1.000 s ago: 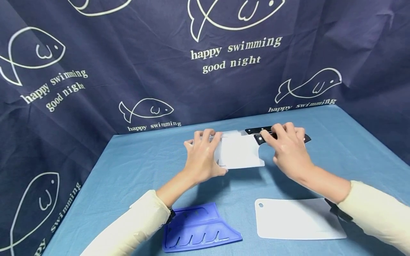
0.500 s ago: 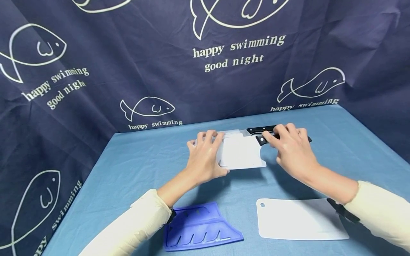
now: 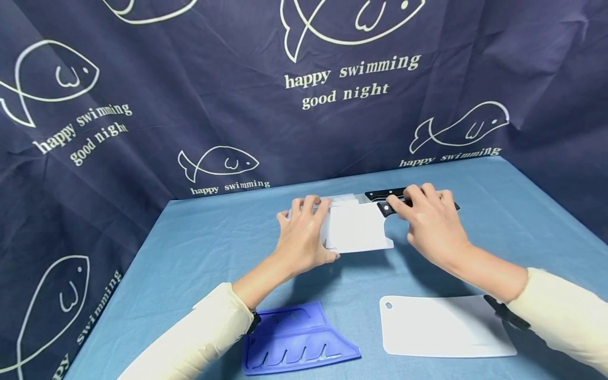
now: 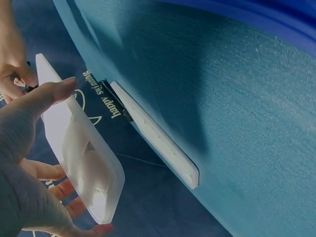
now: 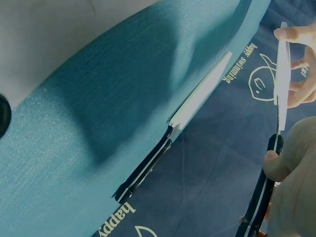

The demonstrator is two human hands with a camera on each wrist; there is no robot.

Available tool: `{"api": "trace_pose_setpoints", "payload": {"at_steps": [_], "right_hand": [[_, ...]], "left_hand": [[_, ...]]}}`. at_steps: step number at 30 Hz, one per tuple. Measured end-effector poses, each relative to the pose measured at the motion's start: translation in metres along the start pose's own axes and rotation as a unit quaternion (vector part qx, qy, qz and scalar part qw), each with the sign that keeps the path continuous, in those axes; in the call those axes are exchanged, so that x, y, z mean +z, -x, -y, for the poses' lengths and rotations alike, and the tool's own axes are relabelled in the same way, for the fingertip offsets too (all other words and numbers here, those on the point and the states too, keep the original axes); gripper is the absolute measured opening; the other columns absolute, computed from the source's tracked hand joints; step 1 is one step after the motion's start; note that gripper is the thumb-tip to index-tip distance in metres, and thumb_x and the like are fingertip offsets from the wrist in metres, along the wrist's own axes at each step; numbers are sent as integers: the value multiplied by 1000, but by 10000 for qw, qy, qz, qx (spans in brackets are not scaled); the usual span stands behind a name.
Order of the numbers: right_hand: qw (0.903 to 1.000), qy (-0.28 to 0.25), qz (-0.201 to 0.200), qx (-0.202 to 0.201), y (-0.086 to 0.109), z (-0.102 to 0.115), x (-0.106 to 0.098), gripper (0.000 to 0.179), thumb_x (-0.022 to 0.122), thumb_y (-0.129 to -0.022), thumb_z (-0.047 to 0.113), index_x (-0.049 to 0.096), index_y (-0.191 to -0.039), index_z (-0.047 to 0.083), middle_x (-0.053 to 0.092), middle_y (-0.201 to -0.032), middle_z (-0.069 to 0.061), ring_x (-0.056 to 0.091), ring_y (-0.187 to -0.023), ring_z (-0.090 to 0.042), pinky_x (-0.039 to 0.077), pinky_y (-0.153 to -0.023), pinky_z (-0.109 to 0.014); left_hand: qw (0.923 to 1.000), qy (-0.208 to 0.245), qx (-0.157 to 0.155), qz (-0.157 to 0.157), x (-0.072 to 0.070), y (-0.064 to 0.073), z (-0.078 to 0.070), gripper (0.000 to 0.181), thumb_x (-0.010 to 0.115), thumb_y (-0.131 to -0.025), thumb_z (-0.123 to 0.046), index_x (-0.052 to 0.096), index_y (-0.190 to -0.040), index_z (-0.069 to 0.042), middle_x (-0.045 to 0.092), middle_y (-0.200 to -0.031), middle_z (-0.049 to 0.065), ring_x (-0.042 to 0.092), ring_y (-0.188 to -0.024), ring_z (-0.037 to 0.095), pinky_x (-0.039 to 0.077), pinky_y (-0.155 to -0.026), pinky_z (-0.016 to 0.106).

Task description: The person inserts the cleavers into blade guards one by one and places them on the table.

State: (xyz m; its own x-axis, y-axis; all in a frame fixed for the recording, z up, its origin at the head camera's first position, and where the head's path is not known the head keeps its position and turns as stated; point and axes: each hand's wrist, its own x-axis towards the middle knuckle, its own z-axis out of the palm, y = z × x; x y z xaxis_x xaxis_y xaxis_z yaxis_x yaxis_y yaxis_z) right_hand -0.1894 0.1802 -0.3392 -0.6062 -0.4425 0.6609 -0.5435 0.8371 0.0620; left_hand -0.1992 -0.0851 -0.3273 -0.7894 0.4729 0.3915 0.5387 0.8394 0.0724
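Observation:
My left hand point(image 3: 304, 229) grips a white plastic blade sheath point(image 3: 358, 227), thumb at the near edge and fingers at the far edge. From its right end comes the black riveted handle point(image 3: 387, 209) of a knife, which my right hand point(image 3: 434, 224) holds. The sheath covers most of the blade; a thin strip of blade point(image 5: 278, 116) shows beside the handle in the right wrist view. Both are held above the table. Behind them a second knife point(image 5: 145, 168) with a black handle lies on the cloth, its blade in a white sheath point(image 4: 158, 140).
Near the front of the blue-covered table point(image 3: 199, 248) lies a blue plastic piece point(image 3: 294, 338) with slots, partly under my left sleeve. A flat white cleaver-shaped piece point(image 3: 442, 324) with a hole lies at front right, its dark end by my right sleeve. A printed curtain point(image 3: 332, 132) hangs behind.

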Motion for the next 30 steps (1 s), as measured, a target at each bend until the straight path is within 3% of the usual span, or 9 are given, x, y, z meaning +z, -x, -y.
{"api": "trace_pose_setpoints", "payload": {"at_steps": [11, 17, 24, 30], "right_hand": [[10000, 23, -45, 1, 0, 0, 2, 63, 52, -58, -12, 60, -116, 11, 49, -91, -13, 42, -83, -34, 33, -68, -52], [9987, 129, 494, 5, -3, -2, 2, 62, 59, -61, -12, 61, -120, 8, 49, -97, -16, 42, -87, -35, 34, -69, -53], [9938, -20, 1110, -116, -2, -7, 12, 56, 59, -69, -14, 61, -122, 3, 49, -98, -15, 40, -87, -33, 35, -68, -50], [9858, -94, 1675, -42, 2, -8, 22, 42, 62, -76, -12, 62, -113, 7, 47, -92, -10, 40, -83, -29, 33, -61, -42]], "left_hand": [[9999, 15, -86, 73, 1, -1, -1, 106, 90, -50, -49, 44, -139, -18, 46, -129, 5, 38, -118, 29, 36, -82, 58], [9992, 102, -254, 287, 5, -4, -1, 106, 91, -50, -48, 43, -140, -19, 45, -128, 5, 38, -118, 29, 36, -79, 56], [9936, 301, -559, 938, 17, -8, 1, 104, 92, -48, -50, 49, -136, -17, 45, -127, 6, 38, -118, 30, 40, -78, 58], [9799, 519, -837, 1734, 24, -10, 1, 104, 91, -49, -52, 50, -139, -17, 46, -127, 6, 38, -116, 27, 38, -85, 65]]}}
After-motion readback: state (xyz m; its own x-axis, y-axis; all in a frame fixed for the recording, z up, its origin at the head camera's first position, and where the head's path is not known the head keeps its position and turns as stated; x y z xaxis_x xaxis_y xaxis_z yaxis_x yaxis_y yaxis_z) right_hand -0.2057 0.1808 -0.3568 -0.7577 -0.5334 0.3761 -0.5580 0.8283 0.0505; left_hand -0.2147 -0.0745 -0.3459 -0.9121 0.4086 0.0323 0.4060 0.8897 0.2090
